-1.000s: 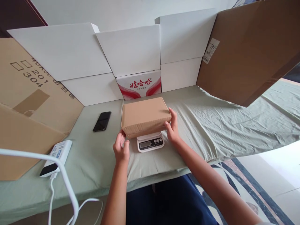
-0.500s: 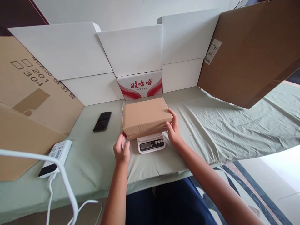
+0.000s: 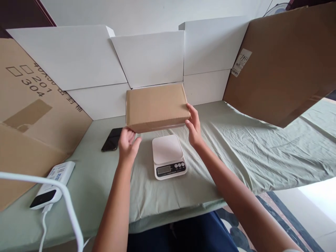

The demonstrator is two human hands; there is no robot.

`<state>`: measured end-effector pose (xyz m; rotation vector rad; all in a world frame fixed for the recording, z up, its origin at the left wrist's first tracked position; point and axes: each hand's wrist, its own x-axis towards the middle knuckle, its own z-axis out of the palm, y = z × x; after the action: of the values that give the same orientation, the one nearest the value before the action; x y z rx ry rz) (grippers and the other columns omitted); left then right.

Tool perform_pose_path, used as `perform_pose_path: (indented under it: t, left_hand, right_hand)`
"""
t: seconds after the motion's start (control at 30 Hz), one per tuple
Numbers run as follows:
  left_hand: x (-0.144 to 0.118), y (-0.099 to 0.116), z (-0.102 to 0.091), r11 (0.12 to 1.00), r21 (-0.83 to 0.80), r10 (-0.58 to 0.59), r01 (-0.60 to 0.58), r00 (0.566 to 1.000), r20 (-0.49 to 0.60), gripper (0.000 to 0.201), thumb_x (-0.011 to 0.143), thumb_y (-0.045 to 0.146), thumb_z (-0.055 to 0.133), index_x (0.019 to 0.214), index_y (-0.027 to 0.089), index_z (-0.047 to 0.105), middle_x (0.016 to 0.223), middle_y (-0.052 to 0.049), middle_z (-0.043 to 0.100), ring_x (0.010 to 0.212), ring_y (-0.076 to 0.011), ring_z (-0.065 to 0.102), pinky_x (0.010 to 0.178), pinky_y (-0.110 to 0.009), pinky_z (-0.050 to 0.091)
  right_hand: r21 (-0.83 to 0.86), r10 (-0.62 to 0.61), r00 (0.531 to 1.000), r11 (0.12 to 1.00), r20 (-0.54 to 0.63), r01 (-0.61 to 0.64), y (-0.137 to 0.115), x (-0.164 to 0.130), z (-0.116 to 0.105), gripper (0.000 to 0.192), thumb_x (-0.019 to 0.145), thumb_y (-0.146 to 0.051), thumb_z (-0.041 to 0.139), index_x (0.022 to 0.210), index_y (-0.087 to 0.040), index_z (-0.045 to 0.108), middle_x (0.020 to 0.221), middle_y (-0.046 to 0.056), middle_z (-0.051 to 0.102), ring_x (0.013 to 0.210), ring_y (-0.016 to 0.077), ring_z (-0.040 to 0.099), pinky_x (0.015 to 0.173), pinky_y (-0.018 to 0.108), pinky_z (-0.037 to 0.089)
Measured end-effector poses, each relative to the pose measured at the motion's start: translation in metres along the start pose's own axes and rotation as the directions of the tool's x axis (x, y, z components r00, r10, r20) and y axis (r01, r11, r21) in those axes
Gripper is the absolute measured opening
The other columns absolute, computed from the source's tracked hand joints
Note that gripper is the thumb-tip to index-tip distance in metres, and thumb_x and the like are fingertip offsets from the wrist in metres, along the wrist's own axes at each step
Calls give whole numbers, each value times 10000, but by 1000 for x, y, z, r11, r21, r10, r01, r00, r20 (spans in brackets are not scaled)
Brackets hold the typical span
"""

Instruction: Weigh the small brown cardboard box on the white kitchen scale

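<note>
From the head camera, both hands hold a brown box [image 3: 156, 106] in the air, one at each end: the left hand [image 3: 127, 144] grips its near left corner from below, fingers curled under the edge, and the right hand [image 3: 193, 126] presses flat against its right end, thumb toward the person. The box hangs level, clear of the white scale [image 3: 168, 156] that sits just below and between the hands on the green cloth [image 3: 246, 147]; nothing lies on the scale's plate. A black phone [image 3: 112, 139] lies just left of the left hand. Further left, near the person, a white power bank [image 3: 52, 184] lies with a cable. Behind the box stand white cartons [image 3: 147, 57], and brown cardboard [image 3: 283, 66] leans beyond the right hand.
</note>
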<state>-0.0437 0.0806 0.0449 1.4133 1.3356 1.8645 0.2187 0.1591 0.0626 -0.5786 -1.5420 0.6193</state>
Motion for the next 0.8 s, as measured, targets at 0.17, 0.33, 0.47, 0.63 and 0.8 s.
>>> perform_pose_path:
  t: [0.17, 0.33, 0.47, 0.63, 0.8]
  left_hand:
    - [19, -55, 12, 985, 0, -174, 174, 985, 11, 564, 645, 178, 723, 1194, 183, 594, 1303, -185, 694, 1352, -335, 626, 1214, -527, 412]
    - [9, -70, 13, 982, 18, -188, 188, 981, 39, 551, 655, 158, 695, 1196, 171, 597, 1276, -187, 708, 1311, -328, 656, 1180, -521, 455]
    - [8, -72, 17, 975, 29, -220, 219, 974, 48, 568, 670, 142, 671, 1231, 156, 588, 1280, -188, 722, 1277, -320, 679, 1151, -509, 490]
    - [9, -73, 13, 969, 28, -244, 244, 970, -16, 619, 715, 128, 641, 1329, 159, 565, 1537, -220, 569, 1451, -317, 542, 1226, -480, 404]
    - [9, -71, 5, 959, 52, -274, 280, 956, -101, 639, 753, 134, 623, 1386, 176, 546, 1615, -211, 485, 1505, -308, 475, 1253, -473, 358]
  right_hand:
    - [-4, 163, 986, 987, 32, -163, 60, -3, 15, 744, 963, -685, 476, 1571, -266, 390, 1667, 83, 427, 1572, 322, 348, 1300, 512, 308]
    - [10, 231, 972, 973, 39, -232, 76, -14, 16, 757, 956, -621, 515, 1586, -226, 376, 1681, 92, 411, 1617, 310, 259, 1342, 507, 211]
    - [-18, 250, 967, 968, 54, -249, 83, -14, 15, 735, 963, -580, 502, 1601, -240, 367, 1700, 71, 385, 1606, 303, 289, 1340, 504, 226]
    - [-23, 305, 952, 952, 34, -304, 99, -16, 8, 748, 955, -539, 466, 1649, -376, 241, 1739, -21, 304, 1533, 305, 412, 1258, 544, 384]
    - [42, 409, 912, 912, -38, -407, 102, -18, 3, 747, 922, -460, 486, 1633, -384, 274, 1698, 23, 376, 1462, 311, 487, 1216, 564, 415]
